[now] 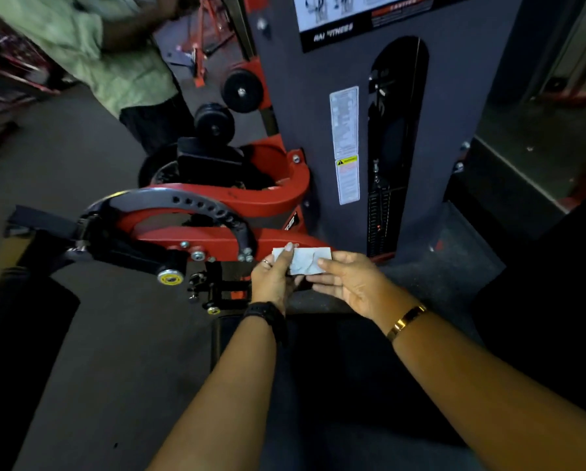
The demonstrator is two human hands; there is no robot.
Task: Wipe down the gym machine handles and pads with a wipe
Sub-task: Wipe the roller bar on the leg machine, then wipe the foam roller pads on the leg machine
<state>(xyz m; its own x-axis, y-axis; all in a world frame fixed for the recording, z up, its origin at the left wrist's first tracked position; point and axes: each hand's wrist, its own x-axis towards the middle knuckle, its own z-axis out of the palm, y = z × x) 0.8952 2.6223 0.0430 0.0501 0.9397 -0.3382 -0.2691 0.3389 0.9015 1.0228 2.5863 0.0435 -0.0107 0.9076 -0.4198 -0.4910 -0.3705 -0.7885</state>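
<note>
A small folded white wipe (306,261) is held between both hands in front of the red and black gym machine (196,232). My left hand (274,278) pinches its left end with fingers and thumb. My right hand (351,282) holds its right end between thumb and fingers. Both hands hover just above the black seat pad (318,362) in front of me. Two black roller pads (242,91) (214,122) stick out at the machine's far side. A black pad (43,219) projects at the left end of the red arm.
The grey weight-stack tower (352,130) with labels stands straight ahead. A person in a green shirt (91,49) stands at the upper left beside the machine. Grey floor (80,351) lies to my left, and a dark step edge (509,171) runs along the right.
</note>
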